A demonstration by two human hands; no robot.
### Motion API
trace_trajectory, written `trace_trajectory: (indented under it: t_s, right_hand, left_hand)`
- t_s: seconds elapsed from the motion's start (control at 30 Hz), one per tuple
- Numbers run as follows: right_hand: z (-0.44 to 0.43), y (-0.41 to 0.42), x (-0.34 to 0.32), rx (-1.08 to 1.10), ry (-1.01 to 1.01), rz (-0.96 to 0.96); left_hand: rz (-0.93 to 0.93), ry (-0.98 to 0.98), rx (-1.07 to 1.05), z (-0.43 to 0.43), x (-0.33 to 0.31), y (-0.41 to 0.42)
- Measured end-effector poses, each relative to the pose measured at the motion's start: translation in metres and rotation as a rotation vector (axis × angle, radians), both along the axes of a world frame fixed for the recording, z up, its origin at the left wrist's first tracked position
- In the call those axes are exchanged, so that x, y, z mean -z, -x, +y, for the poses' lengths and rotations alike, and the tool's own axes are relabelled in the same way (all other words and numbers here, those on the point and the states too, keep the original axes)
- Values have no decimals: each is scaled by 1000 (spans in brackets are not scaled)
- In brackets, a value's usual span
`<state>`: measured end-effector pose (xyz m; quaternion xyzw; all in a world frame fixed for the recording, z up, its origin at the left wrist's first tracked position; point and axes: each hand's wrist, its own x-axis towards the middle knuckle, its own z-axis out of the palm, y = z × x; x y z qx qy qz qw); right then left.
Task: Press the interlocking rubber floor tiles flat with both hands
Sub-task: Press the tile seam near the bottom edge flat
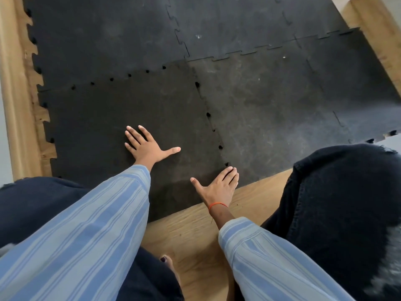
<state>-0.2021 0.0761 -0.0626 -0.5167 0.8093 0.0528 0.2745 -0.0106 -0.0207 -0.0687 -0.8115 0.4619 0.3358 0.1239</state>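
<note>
Several black interlocking rubber floor tiles cover a wooden floor. The nearest tile lies in front of me, joined by a puzzle-tooth seam to a greyer tile on its right. My left hand lies flat, palm down, fingers spread, on the middle of the near tile. Resting flat on that tile's front right corner is my right hand, fingertips close to the seam, an orange thread at the wrist. Both hands hold nothing.
Bare wooden floor runs along the tiles' front edge and shows at the left edge past the toothed border. My knees in dark trousers sit at lower left and right. A wooden edge bounds the top right.
</note>
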Motion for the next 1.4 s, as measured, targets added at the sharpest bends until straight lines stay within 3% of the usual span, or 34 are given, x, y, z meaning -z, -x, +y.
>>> trace_trajectory:
  t_s: [0.47,0.73,1.0,1.17,1.3,1.4]
  right_hand:
    - [-13,8,-3,-37,-211,-79]
    - [15,0,1,50,1,24]
    - [6,14,6,-15,-171,-113]
    - [8,10,8,10,-127,-72]
    - [0,3,9,-31,22,-65]
    - [-5,2,15,-45,-20,-91]
  left_hand:
    - [26,-9,-31,-3,-2,1]
    - [19,25,-22,2,3,1]
    - [33,2,-42,-3,1,1]
    - [17,19,-41,-1,4,1]
    - [5,16,-36,-2,5,1]
    - [5,22,-30,-1,5,1]
